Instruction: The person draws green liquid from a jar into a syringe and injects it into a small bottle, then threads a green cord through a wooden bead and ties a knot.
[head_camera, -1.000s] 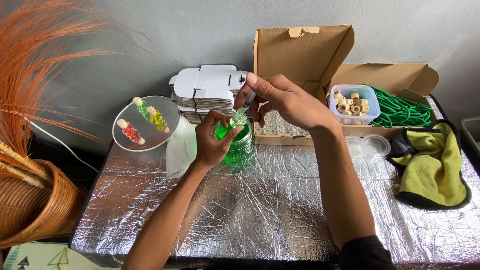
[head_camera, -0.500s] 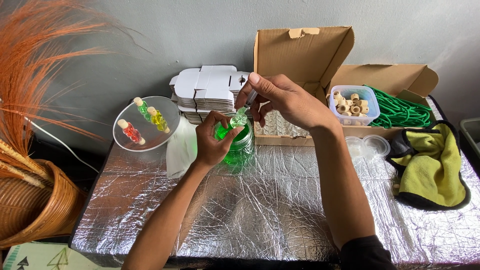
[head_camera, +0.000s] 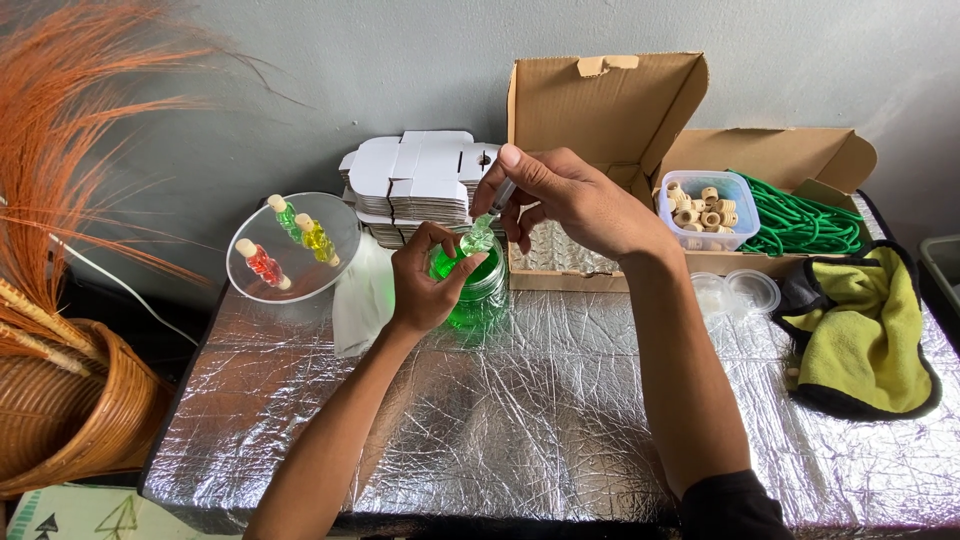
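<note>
- The left hand (head_camera: 425, 290) pinches a small clear bottle (head_camera: 476, 240) between thumb and fingers, tilted over the mouth of a jar of green liquid (head_camera: 480, 295) that stands on the foil-covered table (head_camera: 520, 420).
- The right hand (head_camera: 580, 205) grips a thin syringe (head_camera: 500, 196) with thumb and forefinger clenched on its barrel, tip pointing down into the little bottle's neck.
- To fill well, it seems wise to keep the tip inside the neck before pressing, squeeze slowly, and hold the bottle over the jar so drips fall back in; the narrow opening leaves little room for a wobble.
- A steady left wrist matters as much as the right; the bottle looks light and easy to tip.
- A clear round dish (head_camera: 292, 245) to the left carries three filled bottles, red, yellow and green, each lying on its side with a pale cap.
- Behind the hands lies a stack of flat white die-cut cartons (head_camera: 415, 175), unfolded, with no print that I can make out.
- An open brown cardboard box (head_camera: 600, 100) stands against the wall, its lid up; a blue-rimmed tub of pale beige caps (head_camera: 706, 208) and a bundle of green cord (head_camera: 800, 215) rest at its right.
- A yellow cloth with black edging (head_camera: 860, 330) lies at the table's right side; a woven basket (head_camera: 70, 410) sits at far left.
</note>
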